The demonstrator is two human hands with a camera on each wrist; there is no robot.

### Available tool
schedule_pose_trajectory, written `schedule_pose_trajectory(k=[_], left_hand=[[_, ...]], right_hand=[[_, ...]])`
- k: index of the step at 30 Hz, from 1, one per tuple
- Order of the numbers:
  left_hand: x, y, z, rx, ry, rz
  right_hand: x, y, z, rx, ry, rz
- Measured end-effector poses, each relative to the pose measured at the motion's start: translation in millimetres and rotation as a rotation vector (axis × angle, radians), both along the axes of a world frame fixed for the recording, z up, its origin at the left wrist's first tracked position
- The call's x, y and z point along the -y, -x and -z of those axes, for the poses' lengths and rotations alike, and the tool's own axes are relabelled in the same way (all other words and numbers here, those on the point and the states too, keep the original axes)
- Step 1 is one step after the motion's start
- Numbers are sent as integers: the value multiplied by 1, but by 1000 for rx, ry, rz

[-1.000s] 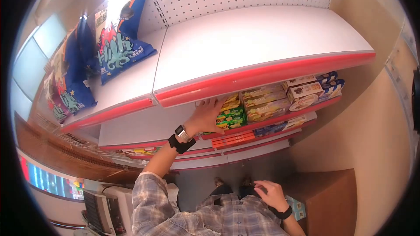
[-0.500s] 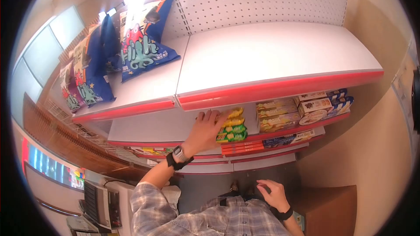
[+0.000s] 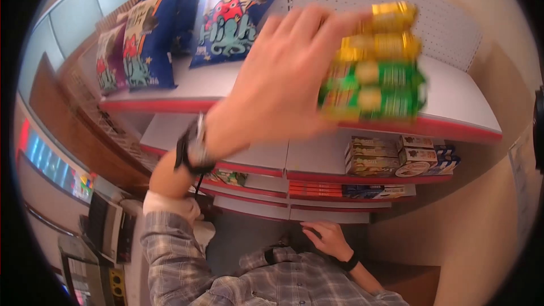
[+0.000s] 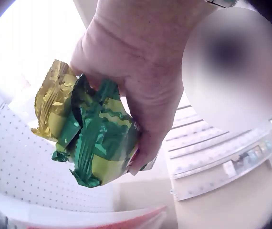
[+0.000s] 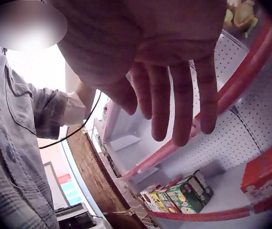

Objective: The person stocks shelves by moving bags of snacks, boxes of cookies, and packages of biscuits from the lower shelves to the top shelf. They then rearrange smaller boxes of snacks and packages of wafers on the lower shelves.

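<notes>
A person's left hand grips four foil snack packets, two yellow above two green, over a white shelf. Behind the hand, to its left, stand at least three octopus-printed snack bags. Three orange boxes lie stacked below it. Lower still, one right hand hangs, fingers extended.

"High" on blue octopus bag, "片" near its top, print on green packets too blurred
</notes>
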State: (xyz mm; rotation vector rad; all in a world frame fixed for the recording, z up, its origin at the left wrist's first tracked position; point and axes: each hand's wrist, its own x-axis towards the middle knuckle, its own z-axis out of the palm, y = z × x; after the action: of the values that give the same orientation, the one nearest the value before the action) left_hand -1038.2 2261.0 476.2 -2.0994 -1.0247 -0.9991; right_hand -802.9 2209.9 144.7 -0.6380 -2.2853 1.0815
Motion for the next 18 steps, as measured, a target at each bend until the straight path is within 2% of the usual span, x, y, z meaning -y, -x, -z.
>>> schedule_pose_trajectory(k=[3, 4, 5, 6, 8, 12, 15, 18], left_hand=[[-54, 22, -7, 13, 61, -110], [-66, 26, -8, -17, 234, -177], [-76, 31, -5, -45, 413, -239], [-85, 36, 1, -29, 414, -240], [-95, 43, 11, -18, 666, -106], [-91, 47, 2, 101, 914, 164], [-87, 42, 4, -17, 889, 108], [-83, 40, 0, -55, 907, 79]], right_hand=[[8, 11, 2, -74, -108, -27], [12, 12, 2, -62, -118, -34], [18, 12, 3, -57, -18, -47], [24, 10, 5, -50, 89, -59], [31, 5, 17, -71, 74, -57], [28, -14, 34, -74, 202, 27], [17, -30, 41, -18, 291, 144], [6, -37, 39, -46, 253, 154]])
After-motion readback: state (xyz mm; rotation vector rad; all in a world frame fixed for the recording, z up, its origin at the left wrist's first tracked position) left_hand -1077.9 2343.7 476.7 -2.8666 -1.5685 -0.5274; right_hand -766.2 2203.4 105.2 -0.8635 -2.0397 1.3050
